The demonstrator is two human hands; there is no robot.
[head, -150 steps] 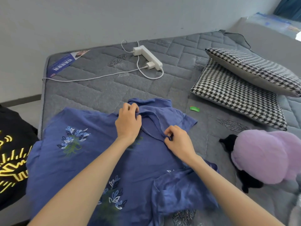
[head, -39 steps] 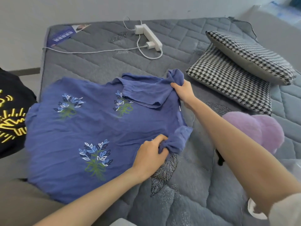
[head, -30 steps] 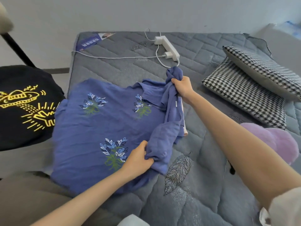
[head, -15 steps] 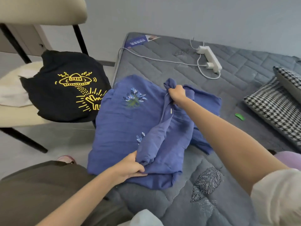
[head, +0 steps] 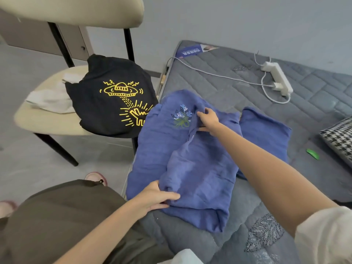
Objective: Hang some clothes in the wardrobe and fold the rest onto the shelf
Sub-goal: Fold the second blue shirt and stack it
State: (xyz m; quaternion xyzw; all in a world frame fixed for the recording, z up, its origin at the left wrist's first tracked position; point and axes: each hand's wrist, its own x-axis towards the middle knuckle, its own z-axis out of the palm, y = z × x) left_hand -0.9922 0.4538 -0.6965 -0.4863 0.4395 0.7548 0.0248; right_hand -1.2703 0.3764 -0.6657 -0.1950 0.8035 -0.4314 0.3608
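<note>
Room: grey floor, pale wall, and a quilted grey bed (head: pixel 219 86) filling everything from 12 to 5 o'clock.
Chair (head: pixel 47 121): cream seat at 9 o'clock, white cloth (head: pixel 51 100) lying on it.
Black shirt (head: pixel 99 111): yellow saucer print, draped over the chair at 10 o'clock.
Left hand (head: pixel 154 197): down at 6 o'clock, pinching the near fold of the blue shirt (head: pixel 200 168).
Blue shirt: dead centre on the bed's left edge, partly folded over itself, leaf print up top.
Right hand (head: pixel 208 119): just above centre, fingers curled, gripping cloth beside that print.
Power strip (head: pixel 277 78): white, 1 o'clock.
Green scrap (head: pixel 312 154): 3 o'clock.
Pillow (head: pixel 339 138): houndstooth, far right edge.
</note>
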